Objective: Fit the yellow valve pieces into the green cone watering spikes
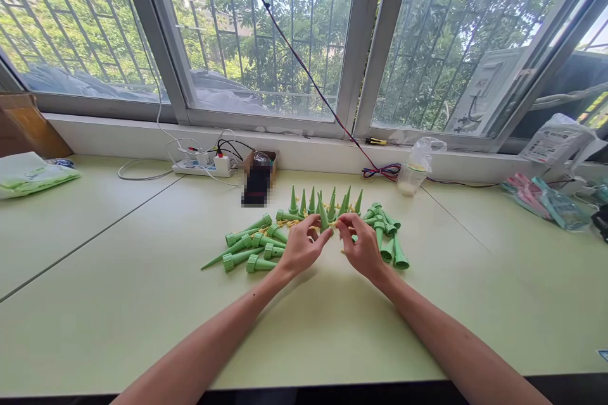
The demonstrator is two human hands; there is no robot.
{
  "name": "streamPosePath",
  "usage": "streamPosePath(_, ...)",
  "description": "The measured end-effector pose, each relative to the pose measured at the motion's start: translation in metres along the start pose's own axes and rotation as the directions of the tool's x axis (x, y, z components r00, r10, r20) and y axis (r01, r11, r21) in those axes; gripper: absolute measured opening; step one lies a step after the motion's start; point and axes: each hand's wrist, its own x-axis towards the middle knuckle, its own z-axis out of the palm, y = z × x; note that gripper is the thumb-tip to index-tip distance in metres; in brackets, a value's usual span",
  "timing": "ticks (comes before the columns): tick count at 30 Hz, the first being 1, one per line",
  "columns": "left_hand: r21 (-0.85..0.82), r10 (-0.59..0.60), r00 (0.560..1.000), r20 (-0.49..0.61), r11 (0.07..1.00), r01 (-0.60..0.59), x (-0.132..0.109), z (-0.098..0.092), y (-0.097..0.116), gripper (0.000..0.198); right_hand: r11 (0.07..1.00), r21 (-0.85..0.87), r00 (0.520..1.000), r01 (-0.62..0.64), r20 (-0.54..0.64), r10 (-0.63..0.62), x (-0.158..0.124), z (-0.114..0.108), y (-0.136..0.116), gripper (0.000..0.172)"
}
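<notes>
My left hand (303, 247) is closed round the lower part of a green plastic plant watering spike (323, 214), whose tip points up. Close beside it, my right hand (361, 250) pinches a small yellow plastic piece (333, 224) against the spike's side; its exact shape is too small to tell. Behind both hands several green spikes (293, 202) stand upright among scattered yellow pieces (284, 223). To the left lie several spikes with ribbed caps (242, 257). On the right, more green spikes (400, 254) are heaped, some with their hollow ends facing me.
The pale green table (156, 304) reaches to the window sill. At its back are a power strip (202, 169) with cables, a small cardboard box (274, 164), and a plastic cup in a bag (412, 177). Plastic packets (546, 202) lie far right, a white-green bag (31, 176) far left.
</notes>
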Motion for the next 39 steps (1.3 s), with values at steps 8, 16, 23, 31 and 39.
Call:
streamPosePath(8, -0.025, 0.001, 0.999, -0.032, 1.0, -0.002, 0.0003, 0.0005, -0.001, 0.034, 1.0, 0.006, 1.0, 0.01, 0.012, -0.01, -0.0003, -0.0006, 0.0001, 0.012)
streamPosePath(16, -0.01, 0.002, 1.0, -0.029, 1.0, -0.002, 0.0008, -0.0009, 0.0013, 0.035, 1.0, 0.028, 1.0, 0.0, 0.016, -0.001, 0.0003, -0.0003, 0.0011, 0.013)
streamPosePath(23, 0.028, 0.008, 0.999, -0.045, 1.0, -0.007, 0.0002, -0.0014, 0.0029, 0.03, 0.999, 0.042, 0.999, -0.017, 0.036, 0.015, 0.0003, 0.0, 0.0039, 0.013)
streamPosePath(31, 0.046, 0.018, 0.998, -0.064, 0.999, -0.015, 0.0005, -0.001, -0.0007, 0.028, 0.996, 0.073, 0.998, -0.05, 0.048, 0.047, 0.0007, -0.0008, 0.0024, 0.015)
streamPosePath(39, 0.044, -0.007, 0.997, -0.077, 0.999, 0.01, 0.0005, -0.0006, 0.0006, 0.031, 0.989, 0.119, 0.995, -0.084, 0.068, 0.077, 0.0016, -0.0004, 0.0017, 0.018)
